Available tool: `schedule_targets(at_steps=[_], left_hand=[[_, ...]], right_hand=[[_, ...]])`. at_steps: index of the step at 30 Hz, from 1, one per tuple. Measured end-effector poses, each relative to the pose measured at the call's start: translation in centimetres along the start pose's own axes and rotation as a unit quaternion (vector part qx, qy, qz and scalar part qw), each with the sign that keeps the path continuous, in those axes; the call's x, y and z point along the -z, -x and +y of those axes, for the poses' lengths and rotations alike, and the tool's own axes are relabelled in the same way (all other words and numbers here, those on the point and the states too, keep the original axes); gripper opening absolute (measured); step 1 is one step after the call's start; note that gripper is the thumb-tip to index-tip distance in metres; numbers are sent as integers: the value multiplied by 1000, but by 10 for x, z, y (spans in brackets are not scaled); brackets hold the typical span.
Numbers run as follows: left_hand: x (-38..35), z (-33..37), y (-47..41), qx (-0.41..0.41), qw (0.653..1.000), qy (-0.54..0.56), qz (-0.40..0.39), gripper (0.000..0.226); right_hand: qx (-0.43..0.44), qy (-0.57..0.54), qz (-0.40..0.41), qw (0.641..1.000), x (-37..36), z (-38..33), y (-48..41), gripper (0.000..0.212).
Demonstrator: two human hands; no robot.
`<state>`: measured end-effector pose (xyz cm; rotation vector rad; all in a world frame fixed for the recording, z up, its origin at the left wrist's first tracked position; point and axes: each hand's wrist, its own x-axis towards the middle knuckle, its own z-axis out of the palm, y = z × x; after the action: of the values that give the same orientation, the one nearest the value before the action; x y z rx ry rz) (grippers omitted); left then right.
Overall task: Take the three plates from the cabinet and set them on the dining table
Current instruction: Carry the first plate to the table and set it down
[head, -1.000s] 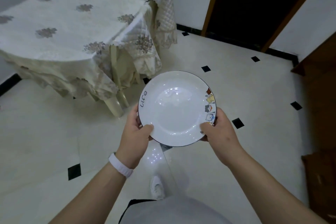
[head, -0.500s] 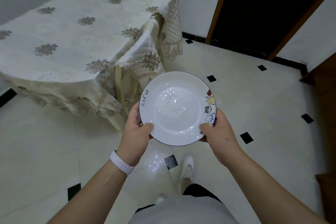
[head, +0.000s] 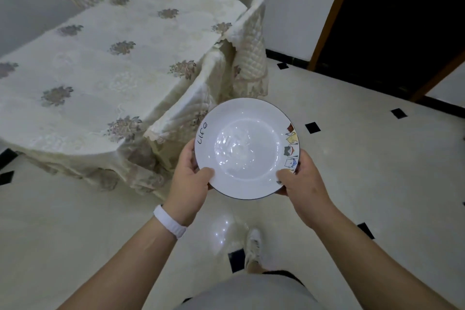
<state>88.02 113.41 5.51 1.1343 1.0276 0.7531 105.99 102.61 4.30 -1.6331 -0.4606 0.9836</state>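
A white plate (head: 246, 146) with a dark rim, small cartoon figures on its right edge and the word "life" on its left edge is held level in front of me. My left hand (head: 187, 184) grips its lower left rim, thumb on top. My right hand (head: 303, 181) grips the lower right rim the same way. Whether more plates lie under it is hidden. The dining table (head: 105, 65), covered with a cream flowered cloth, stands to the upper left, close beyond the plate.
Chairs in quilted cream covers (head: 249, 48) stand at the table's near right side and far end. A dark doorway (head: 402, 15) opens at the upper right. The pale tiled floor (head: 364, 158) with small black squares spreads around me.
I have walked closer to the table, which now fills more of the upper left. Both hands keep the same grip on the plate.
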Motion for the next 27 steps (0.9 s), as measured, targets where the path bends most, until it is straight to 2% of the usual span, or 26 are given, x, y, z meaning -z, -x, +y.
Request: schedule_targets(at_steps=[9, 19, 27], left_hand=[[-60, 30, -77, -28, 999, 17, 23, 68], [-72, 41, -156, -17, 999, 28, 35, 68], [-57, 51, -260, -17, 997, 59, 54, 68]], right_hand=[[26, -14, -39, 999, 30, -54, -97, 46], [9, -16, -38, 999, 20, -75, -170, 48], [4, 19, -32, 999, -20, -104, -266, 44]])
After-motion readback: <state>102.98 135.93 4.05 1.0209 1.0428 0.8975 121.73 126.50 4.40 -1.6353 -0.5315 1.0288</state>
